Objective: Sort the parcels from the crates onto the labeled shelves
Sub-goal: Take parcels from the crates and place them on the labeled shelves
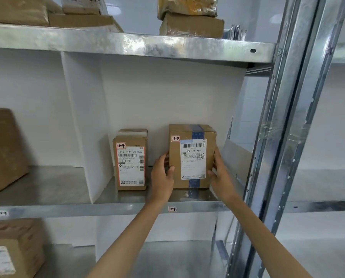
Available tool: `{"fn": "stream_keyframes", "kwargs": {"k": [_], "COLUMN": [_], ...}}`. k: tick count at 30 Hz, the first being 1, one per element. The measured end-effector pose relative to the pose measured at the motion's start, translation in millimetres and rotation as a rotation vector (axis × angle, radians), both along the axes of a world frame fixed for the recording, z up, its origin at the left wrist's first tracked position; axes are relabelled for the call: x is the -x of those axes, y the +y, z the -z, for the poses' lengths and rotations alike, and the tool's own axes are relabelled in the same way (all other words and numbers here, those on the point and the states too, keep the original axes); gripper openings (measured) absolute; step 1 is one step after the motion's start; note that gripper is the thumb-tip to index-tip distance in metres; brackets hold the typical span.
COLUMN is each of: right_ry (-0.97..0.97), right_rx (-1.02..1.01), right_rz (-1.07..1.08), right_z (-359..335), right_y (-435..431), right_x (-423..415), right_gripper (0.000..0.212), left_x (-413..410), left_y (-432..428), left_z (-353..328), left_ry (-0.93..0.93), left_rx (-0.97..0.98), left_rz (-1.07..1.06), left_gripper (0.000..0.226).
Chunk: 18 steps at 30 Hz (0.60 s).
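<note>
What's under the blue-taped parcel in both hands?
The parcel appears to rest on the metal shelf, left hand and right hand gripping its sides. The spot beneath its base is covered.

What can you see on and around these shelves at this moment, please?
taped parcel: one, brown with blue tape, upright on the middle shelf, bay tagged 1-4
labelled parcel: one, brown, red-edged white label, left of it, apart
bay tag: one, white, shelf front edge
divider: one, white, left of both parcels
left-bay parcel: one, brown, beyond the divider
top-shelf parcels: several, brown, above
lower parcels: apparently two, brown, bottom left
upright post: one, grey metal, right
hands: two, left hand and right hand grip the taped parcel's sides
</note>
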State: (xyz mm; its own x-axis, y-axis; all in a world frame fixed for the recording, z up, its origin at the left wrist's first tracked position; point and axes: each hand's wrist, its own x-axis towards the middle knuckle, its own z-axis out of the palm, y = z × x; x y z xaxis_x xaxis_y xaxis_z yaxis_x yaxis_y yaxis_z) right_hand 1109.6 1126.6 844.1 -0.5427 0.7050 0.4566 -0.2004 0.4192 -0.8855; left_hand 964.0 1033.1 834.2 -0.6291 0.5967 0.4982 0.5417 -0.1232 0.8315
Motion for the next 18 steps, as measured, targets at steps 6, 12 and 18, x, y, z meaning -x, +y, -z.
{"fn": "stream_keyframes", "kwargs": {"k": [6, 12, 18], "right_ry": [-0.092, -0.003, 0.111], "right_rx": [-0.185, -0.545, -0.699], "right_rz": [0.136, 0.477, 0.452], "right_z": [-1.2, -11.8, -40.5], "right_y": [-15.8, -48.3, -129.9], "right_x": [-6.6, -7.8, 25.0], "right_gripper": [0.075, 0.059, 0.051], "left_x": [-11.5, -31.3, -27.7], "left_y": [-17.9, -57.9, -128.1], "left_z": [-4.1, -21.2, -51.1], "left_ry": [0.050, 0.296, 0.383], "left_rx": [0.046, -0.026, -0.189], "left_rz": [-0.065, -0.028, -0.075], "left_gripper": [0.058, 0.050, 0.041]}}
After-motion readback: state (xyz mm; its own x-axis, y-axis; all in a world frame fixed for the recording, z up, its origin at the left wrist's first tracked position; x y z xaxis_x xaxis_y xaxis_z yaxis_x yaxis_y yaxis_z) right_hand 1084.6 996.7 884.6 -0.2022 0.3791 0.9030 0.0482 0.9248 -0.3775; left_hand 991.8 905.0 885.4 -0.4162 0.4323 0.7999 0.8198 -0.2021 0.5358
